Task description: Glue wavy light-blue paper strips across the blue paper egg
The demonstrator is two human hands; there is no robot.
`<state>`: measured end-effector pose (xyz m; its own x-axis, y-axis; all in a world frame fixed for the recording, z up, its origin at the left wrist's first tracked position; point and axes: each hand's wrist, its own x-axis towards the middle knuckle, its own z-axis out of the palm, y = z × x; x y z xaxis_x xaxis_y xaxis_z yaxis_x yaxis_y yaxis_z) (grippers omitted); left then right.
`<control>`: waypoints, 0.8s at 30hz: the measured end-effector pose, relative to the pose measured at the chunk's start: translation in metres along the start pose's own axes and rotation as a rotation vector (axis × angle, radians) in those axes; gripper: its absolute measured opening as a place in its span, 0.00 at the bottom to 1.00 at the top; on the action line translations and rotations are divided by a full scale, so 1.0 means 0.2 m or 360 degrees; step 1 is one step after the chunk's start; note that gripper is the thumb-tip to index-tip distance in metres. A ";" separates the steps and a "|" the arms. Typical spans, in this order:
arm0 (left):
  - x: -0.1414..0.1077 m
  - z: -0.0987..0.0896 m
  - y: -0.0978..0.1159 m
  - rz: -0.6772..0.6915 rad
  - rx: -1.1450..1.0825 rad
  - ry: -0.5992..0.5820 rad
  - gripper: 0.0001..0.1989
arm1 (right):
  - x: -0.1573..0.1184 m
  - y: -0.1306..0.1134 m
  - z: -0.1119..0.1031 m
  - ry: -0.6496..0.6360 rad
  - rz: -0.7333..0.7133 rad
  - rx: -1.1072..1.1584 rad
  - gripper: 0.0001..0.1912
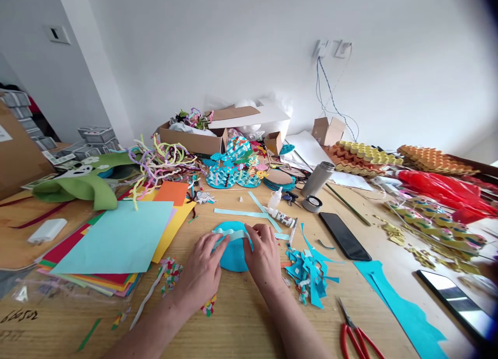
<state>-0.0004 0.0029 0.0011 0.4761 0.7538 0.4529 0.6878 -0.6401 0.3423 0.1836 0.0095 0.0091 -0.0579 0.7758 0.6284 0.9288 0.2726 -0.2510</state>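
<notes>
A pair of scissors (pixel 350 321) with red handles lies by the near edge of the bench (pixel 233 335), right of the middle. Further along toward the right edge are a big cut piece of blue paper (pixel 404 302) and a phone (pixel 453 302). In the middle, between the person's arms and a bit back from the near edge, is a flat blue circle (pixel 232 260). The left hand (pixel 202 265) and the right hand (pixel 264 252) are a little apart, each pinching one end of a wavy pale blue strip (pixel 235 235) over the far part of the circle. Blue scraps (pixel 311 273) sit in a pile just right of the right hand. Toward the left edge is a stack of colored paper (pixel 112 237). Past the circle are straight pale strips (pixel 237 212), then a little white bottle (pixel 275 199) and a gray flask (pixel 318 178). Fuzzy sticks (pixel 167 157) are heaped near the far left corner. An open cardboard box (pixel 194 141) stands by the far edge, and egg trays (pixel 368 152) are near the far right corner.
</notes>
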 end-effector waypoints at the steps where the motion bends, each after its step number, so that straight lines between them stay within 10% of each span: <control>1: 0.00 -0.01 0.00 0.0010 -0.0004 -0.0005 0.36 | 0.00 0.00 0.00 -0.0005 0.0002 0.0007 0.15; 24: -0.01 -0.02 0.00 -0.0019 0.0025 -0.0102 0.36 | -0.09 -0.12 -0.11 -0.0222 -0.0073 -0.0311 0.23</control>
<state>-0.0028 0.0001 0.0034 0.5014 0.7698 0.3950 0.7020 -0.6288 0.3344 0.1698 -0.0232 0.0196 -0.1390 0.8397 0.5249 0.9765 0.2045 -0.0685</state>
